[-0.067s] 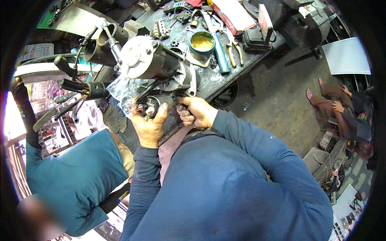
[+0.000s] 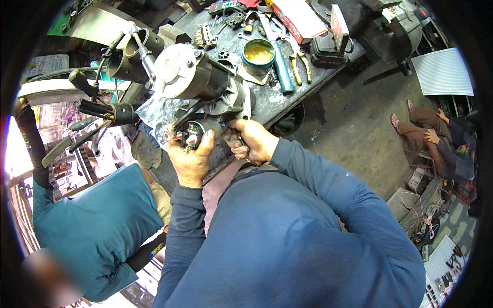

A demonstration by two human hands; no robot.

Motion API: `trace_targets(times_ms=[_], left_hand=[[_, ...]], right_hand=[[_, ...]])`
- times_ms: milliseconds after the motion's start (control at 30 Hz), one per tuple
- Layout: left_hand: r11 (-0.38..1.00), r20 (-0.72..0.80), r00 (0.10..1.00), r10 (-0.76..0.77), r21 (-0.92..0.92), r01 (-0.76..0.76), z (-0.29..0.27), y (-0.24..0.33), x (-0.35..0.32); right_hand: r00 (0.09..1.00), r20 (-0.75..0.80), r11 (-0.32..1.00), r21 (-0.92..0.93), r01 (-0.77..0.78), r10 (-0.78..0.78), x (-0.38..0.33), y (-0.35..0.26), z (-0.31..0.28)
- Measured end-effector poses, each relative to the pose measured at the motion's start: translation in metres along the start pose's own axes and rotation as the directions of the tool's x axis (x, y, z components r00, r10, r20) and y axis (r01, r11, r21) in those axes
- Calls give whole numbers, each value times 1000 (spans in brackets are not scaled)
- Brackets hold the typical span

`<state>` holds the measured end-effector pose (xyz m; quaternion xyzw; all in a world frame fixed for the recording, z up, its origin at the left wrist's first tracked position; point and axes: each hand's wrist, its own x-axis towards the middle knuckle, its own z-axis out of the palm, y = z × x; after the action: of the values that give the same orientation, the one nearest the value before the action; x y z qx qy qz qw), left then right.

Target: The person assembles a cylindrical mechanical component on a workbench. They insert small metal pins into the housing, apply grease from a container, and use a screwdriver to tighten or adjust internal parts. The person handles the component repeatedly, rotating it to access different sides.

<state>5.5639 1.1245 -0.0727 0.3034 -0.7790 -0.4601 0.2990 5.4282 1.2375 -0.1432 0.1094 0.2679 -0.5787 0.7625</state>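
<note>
A starter motor (image 2: pixel 177 72) with a pale rounded end cover rests on the near end of the workbench (image 2: pixel 321 77). At its near side is the cylindrical solenoid (image 2: pixel 209 127), its dark terminal end facing left. My left hand (image 2: pixel 191 160) is closed around the solenoid, thumb on the near side and fingertips by the terminals. Beside the solenoid's other end, just below the motor's metal housing, my right hand (image 2: pixel 252 139) has its fingers curled inward. What those fingers grip is hidden. Clear plastic wrap (image 2: pixel 156 115) lies beneath the motor.
Beyond the motor are an open tub of yellow grease (image 2: pixel 258 53), a hammer (image 2: pixel 281 72), pliers (image 2: pixel 296 64) and a red-and-white box (image 2: pixel 300 20). Upright metal tubes (image 2: pixel 123 66) hold tools at left. A co-worker in teal (image 2: pixel 102 226) bends nearby; another person (image 2: pixel 436 133) sits at right.
My right hand has shifted very slightly upward beside the solenoid. My left hand keeps its grip in the same place.
</note>
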Motion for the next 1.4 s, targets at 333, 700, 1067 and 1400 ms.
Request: trace_targets(times_ms=[333, 700, 1067, 1400], left_hand=[[993, 3, 999, 38, 109, -38, 5, -4, 1], [993, 9, 997, -73, -97, 74, 8, 12, 3], [974, 28, 989, 148, 167, -150, 1, -11, 5], [987, 20, 992, 122, 106, -123, 2, -9, 5]], right_hand=[[999, 3, 999, 6, -43, 43, 4, -8, 0], [1000, 13, 1000, 20, 15, -15, 8, -3, -4], [997, 75, 999, 39, -7, 4, 6, -6, -8], [1000, -7, 999, -32, -2, 2, 6, -5, -5]])
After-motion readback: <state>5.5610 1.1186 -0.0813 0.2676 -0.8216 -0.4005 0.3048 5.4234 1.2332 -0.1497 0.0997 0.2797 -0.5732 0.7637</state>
